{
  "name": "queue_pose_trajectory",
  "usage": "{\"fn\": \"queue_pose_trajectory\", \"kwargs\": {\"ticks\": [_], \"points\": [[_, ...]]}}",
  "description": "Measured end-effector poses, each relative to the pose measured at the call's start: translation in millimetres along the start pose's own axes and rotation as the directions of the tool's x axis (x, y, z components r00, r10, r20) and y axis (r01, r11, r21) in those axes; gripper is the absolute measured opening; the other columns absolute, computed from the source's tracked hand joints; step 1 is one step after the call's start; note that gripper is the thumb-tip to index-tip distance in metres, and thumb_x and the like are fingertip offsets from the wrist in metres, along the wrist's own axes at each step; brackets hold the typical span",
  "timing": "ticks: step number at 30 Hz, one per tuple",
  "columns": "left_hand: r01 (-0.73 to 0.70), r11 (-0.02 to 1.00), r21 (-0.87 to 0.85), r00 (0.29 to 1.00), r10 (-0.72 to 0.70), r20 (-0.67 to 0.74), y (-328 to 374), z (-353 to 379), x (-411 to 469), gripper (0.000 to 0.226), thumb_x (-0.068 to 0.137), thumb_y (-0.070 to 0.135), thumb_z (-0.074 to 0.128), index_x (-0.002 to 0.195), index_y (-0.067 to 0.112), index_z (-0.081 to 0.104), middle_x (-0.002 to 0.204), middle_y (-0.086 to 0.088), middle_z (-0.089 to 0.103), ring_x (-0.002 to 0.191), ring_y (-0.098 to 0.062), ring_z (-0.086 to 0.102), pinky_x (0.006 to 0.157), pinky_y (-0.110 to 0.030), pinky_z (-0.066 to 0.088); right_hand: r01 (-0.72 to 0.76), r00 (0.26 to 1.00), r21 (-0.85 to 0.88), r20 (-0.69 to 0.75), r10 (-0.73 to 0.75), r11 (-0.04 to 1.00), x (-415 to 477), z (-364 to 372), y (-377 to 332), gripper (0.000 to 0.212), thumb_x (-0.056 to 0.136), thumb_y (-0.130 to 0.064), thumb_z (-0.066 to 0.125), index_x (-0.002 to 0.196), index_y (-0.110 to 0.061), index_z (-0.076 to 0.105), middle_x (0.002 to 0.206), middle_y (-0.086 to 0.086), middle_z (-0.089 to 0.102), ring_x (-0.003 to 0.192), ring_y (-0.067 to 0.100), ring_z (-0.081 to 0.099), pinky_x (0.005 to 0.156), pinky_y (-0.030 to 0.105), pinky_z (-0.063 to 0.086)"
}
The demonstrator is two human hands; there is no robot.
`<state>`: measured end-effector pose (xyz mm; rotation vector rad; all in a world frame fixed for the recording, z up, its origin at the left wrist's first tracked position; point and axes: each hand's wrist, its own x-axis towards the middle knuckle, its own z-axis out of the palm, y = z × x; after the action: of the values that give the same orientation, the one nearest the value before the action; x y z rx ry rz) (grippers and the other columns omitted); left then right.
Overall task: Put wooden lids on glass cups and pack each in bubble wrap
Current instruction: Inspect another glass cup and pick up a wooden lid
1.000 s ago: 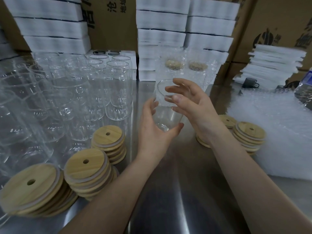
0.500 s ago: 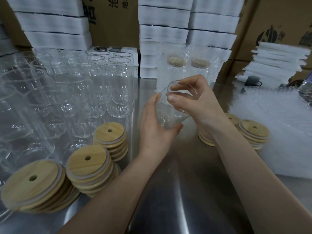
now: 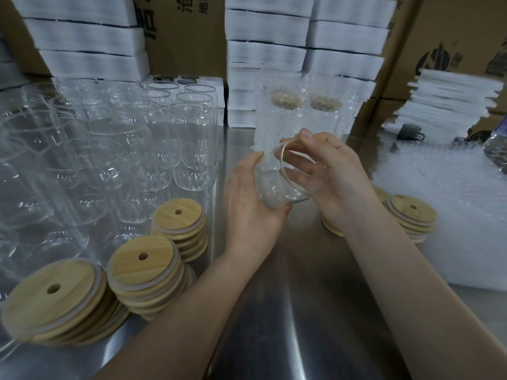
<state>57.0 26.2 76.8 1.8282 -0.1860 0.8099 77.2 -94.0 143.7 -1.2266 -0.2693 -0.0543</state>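
Note:
A clear glass cup [image 3: 277, 187] is held tilted above the steel table, its open rim turned toward me and to the right. My left hand [image 3: 251, 209] cradles its body from the left and below. My right hand [image 3: 333, 174] grips the rim, thumb and forefinger on the top edge, other fingers across the mouth. Stacks of wooden lids [image 3: 145, 272] with centre holes lie at lower left, and more wooden lids [image 3: 411, 215] sit at right behind my right wrist. A sheet of bubble wrap [image 3: 444, 209] lies at right.
Many empty glass cups [image 3: 192, 144] stand in rows at left. Two wrapped cups [image 3: 285, 113] with lids stand behind my hands. White foam stacks [image 3: 274, 28] and cardboard boxes [image 3: 452, 31] line the back. The steel table [image 3: 288, 325] spreads below my arms.
The cup has been tipped from near upright to lying tilted, mouth swung toward me and right. Both hands kept hold; my right hand shifted around the rim.

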Motion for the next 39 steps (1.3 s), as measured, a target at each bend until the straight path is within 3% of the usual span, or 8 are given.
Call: {"fn": "queue_pose_trajectory", "kwargs": {"ticks": [5,9,13,18,23,28,30,39], "points": [[0.034,0.997,-0.072,0.999,-0.034,0.001,-0.1,-3.4,3.4,0.088,0.06,0.013,0.09,0.136,0.012,0.045,0.131,-0.002,0.055,0.124,-0.018,0.052,0.105,-0.041,0.043,-0.078,0.982,0.133,0.181,0.053,0.988,5.3,-8.4,0.2,0.018,0.087,-0.019,0.061,0.096,-0.014,0.076,0.108,0.008,0.072,0.113,0.025,0.065,0.109,0.042,0.04],[0.083,0.988,-0.133,0.997,-0.083,0.003,1.9,-5.2,3.3,0.093,0.059,0.012,0.091,0.138,0.018,0.043,0.134,0.003,0.053,0.126,-0.011,0.05,0.108,-0.036,0.041,-0.094,0.935,0.192,0.355,0.02,0.977,4.0,-14.5,-1.5,0.035,0.085,-0.019,0.06,0.117,-0.009,0.069,0.12,0.009,0.068,0.124,0.024,0.057,0.106,0.033,0.042],[0.107,0.984,-0.143,0.994,-0.105,0.026,4.2,-7.0,3.4,0.094,0.059,0.014,0.092,0.139,0.021,0.043,0.137,0.005,0.052,0.128,-0.011,0.049,0.109,-0.038,0.041,-0.085,0.898,0.177,0.44,-0.002,0.981,3.2,-18.4,-2.9,0.066,0.076,-0.024,0.08,0.133,-0.004,0.053,0.133,0.013,0.059,0.135,0.027,0.047,0.107,0.031,0.041],[0.106,0.983,-0.152,0.994,-0.101,0.04,7.8,-9.3,3.6,0.09,0.06,0.014,0.092,0.13,0.038,0.039,0.129,0.012,0.053,0.124,-0.008,0.05,0.107,-0.039,0.042,-0.062,0.897,0.101,0.441,0.011,0.993,2.3,-18.8,-5.4,0.076,0.072,-0.026,0.083,0.137,-0.006,0.05,0.139,0.013,0.054,0.139,0.027,0.043,0.108,0.031,0.038],[0.118,0.981,-0.156,0.993,-0.113,0.044,5.3,-8.4,3.2,0.095,0.061,0.014,0.092,0.14,0.027,0.041,0.132,0.009,0.053,0.126,-0.009,0.049,0.108,-0.039,0.041,-0.033,0.895,0.048,0.445,0.008,0.998,2.2,-17.4,-5.2,0.076,0.067,-0.023,0.086,0.133,-0.01,0.052,0.133,0.01,0.058,0.137,0.025,0.046,0.106,0.029,0.04],[0.121,0.98,-0.156,0.992,-0.117,0.04,2.1,-6.7,3.1,0.096,0.061,0.016,0.092,0.141,0.026,0.041,0.133,0.008,0.053,0.128,-0.01,0.049,0.108,-0.04,0.042,0.027,0.907,-0.027,0.421,-0.013,0.999,0.6,-16.7,-5.2,0.057,0.077,0.002,0.071,0.129,-0.013,0.052,0.127,0.006,0.061,0.133,0.024,0.05,0.102,0.029,0.043],[0.123,0.98,-0.154,0.992,-0.118,0.037,0.0,-5.6,3.4,0.095,0.06,0.016,0.092,0.141,0.024,0.042,0.133,0.007,0.054,0.128,-0.011,0.05,0.108,-0.041,0.043,0.048,0.915,-0.062,0.403,-0.019,0.997,-0.1,-14.9,-4.8,0.052,0.077,0.001,0.063,0.126,-0.015,0.053,0.125,0.005,0.062,0.131,0.023,0.052,0.101,0.029,0.044],[0.073,0.996,-0.044,0.996,-0.071,0.054,-7.6,-1.6,6.5,0.092,0.058,0.025,0.09,0.138,0.017,0.045,0.131,0.0,0.057,0.125,-0.02,0.054,0.102,-0.045,0.046,0.18,0.957,-0.215,0.264,-0.12,0.96,-3.0,-3.3,-2.8,0.05,0.068,-0.004,0.076,0.109,-0.016,0.051,0.108,0.002,0.066,0.112,0.02,0.062,0.089,0.025,0.051]]}}
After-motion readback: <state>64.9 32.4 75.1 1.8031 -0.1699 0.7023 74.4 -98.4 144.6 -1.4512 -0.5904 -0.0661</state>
